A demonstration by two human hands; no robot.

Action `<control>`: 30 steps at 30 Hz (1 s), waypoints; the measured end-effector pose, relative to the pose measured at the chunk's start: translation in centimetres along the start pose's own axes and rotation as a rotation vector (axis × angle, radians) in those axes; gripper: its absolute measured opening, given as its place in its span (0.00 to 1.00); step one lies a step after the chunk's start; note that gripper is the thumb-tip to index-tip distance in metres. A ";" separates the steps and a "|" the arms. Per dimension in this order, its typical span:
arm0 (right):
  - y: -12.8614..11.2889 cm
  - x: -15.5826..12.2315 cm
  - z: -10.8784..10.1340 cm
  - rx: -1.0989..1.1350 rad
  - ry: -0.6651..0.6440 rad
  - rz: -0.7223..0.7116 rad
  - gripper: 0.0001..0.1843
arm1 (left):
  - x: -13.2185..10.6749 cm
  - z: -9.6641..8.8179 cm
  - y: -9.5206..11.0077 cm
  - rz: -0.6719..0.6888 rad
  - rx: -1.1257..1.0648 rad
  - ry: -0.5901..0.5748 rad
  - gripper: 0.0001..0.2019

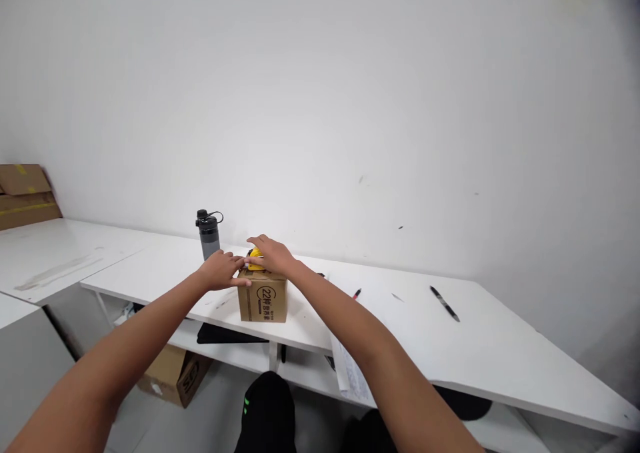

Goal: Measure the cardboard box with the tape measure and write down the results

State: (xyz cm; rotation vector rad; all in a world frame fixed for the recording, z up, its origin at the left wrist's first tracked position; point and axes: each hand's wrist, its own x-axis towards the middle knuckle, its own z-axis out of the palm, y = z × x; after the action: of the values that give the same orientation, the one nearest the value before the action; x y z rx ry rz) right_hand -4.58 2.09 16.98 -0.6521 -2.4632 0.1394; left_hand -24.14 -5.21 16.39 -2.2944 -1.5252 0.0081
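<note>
A small brown cardboard box (263, 301) with dark printing stands near the front edge of the white table. On its top is a yellow tape measure (256, 261), partly covered by my fingers. My right hand (274, 253) is closed round the tape measure from the right, one finger raised. From the left, my left hand (223, 270) reaches the box's top edge. Its fingertips meet the left end of the tape measure, and its thumb lies along the front upper edge of the box. Any drawn-out blade is hard to make out.
Behind my left hand stands a dark water bottle (209, 236). A black pen (445, 304) lies to the right on the white table (400, 320); a paper sheet (353, 370) hangs over its front edge. Below is an open carton (173, 376); more cartons (25, 193) are far left.
</note>
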 end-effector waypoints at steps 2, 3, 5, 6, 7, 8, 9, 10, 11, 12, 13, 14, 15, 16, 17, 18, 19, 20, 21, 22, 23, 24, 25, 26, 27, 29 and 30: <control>0.0 -0.3 0.0 0.099 0.017 0.062 0.30 | 0.4 -0.8 0.4 -0.024 -0.025 0.008 0.37; 0.0 -0.6 0.0 0.155 0.044 0.080 0.30 | 0.7 -1.2 0.7 -0.043 -0.041 0.011 0.36; 0.5 -1.5 -0.2 0.278 0.135 0.090 0.29 | 1.4 -1.5 1.3 -0.137 -0.098 0.036 0.38; 0.9 -2.2 -0.3 0.335 0.191 0.090 0.28 | 1.7 -1.4 1.6 -0.212 -0.144 0.061 0.39; 1.6 -3.1 -0.6 0.372 0.250 0.092 0.27 | 2.0 -1.2 1.9 -0.290 -0.203 0.095 0.40; 2.5 -4.3 -0.8 0.383 0.306 0.098 0.26 | 2.3 -0.9 2.1 -0.358 -0.274 0.133 0.42; 3.6 -5.6 -1.1 0.363 0.354 0.109 0.25 | 2.5 -0.5 2.3 -0.407 -0.353 0.168 0.43; 4.9 -7.2 -1.4 0.305 0.391 0.130 0.24 | 2.8 0.0 2.4 -0.435 -0.432 0.196 0.45; 6.4 -8.9 -1.6 0.223 0.412 0.158 0.23 | 3.0 0.6 2.5 -0.448 -0.506 0.216 0.46; 7.9 -10.6 -1.7 0.139 0.402 0.191 0.23 | 3.3 1.1 2.6 -0.459 -0.567 0.232 0.47; 9.4 -12.3 -1.8 0.061 0.369 0.254 0.23 | 3.6 1.5 2.6 -0.478 -0.617 0.251 0.48; 10.9 -14.0 -1.8 -0.011 0.312 0.339 0.24 | 3.9 1.7 2.7 -0.500 -0.656 0.270 0.47; 12.1 -15.5 -1.6 -0.067 0.241 0.427 0.27 | 4.3 1.8 2.6 -0.518 -0.686 0.281 0.46; 13.2 -16.9 -1.4 -0.100 0.163 0.505 0.30 | 4.7 1.7 2.6 -0.527 -0.707 0.277 0.44; 14.0 -18.2 -1.0 -0.113 0.078 0.576 0.33 | 5.1 1.5 2.5 -0.526 -0.717 0.257 0.41; 14.6 -19.2 -0.5 -0.105 -0.011 0.632 0.34 | 5.4 1.1 2.5 -0.513 -0.720 0.217 0.38; 15.0 -20.2 0.0 -0.086 -0.091 0.668 0.34 | 5.8 0.7 2.5 -0.499 -0.714 0.168 0.35; 15.2 -20.9 0.5 -0.069 -0.151 0.685 0.32 | 6.1 0.3 2.5 -0.488 -0.698 0.132 0.34; 15.3 -21.6 1.0 -0.062 -0.184 0.688 0.31 | 6.3 0.1 2.5 -0.479 -0.696 0.109 0.33; 15.4 -22.1 1.3 -0.066 -0.196 0.677 0.28 | 6.4 0.0 2.6 -0.487 -0.708 0.100 0.33; 15.6 -22.4 1.6 -0.078 -0.179 0.654 0.26 | 6.5 0.0 2.8 -0.507 -0.745 0.106 0.33; 15.9 -22.7 1.7 -0.089 -0.153 0.630 0.23 | 6.5 0.1 3.0 -0.525 -0.797 0.121 0.33; 16.4 -22.8 1.7 -0.084 -0.132 0.606 0.20 | 6.5 0.4 3.3 -0.542 -0.849 0.140 0.33; 17.0 -22.9 1.5 -0.066 -0.102 0.589 0.19 | 6.4 0.6 3.5 -0.559 -0.890 0.159 0.33; 17.6 -23.0 1.3 -0.055 -0.079 0.585 0.19 | 6.3 0.8 3.8 -0.573 -0.913 0.174 0.33; 19.0 -23.4 0.6 -0.107 -0.039 0.575 0.21 | 6.1 0.9 4.2 -0.601 -0.904 0.184 0.34; 19.6 -23.7 0.3 -0.172 -0.050 0.561 0.24 | 6.1 0.9 4.4 -0.618 -0.882 0.186 0.34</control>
State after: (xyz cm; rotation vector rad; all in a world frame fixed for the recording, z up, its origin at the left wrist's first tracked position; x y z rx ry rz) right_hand 20.37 7.85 -0.07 -1.4174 -2.2897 0.1608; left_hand -17.94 -0.95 15.38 -2.1249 -2.3624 -1.2150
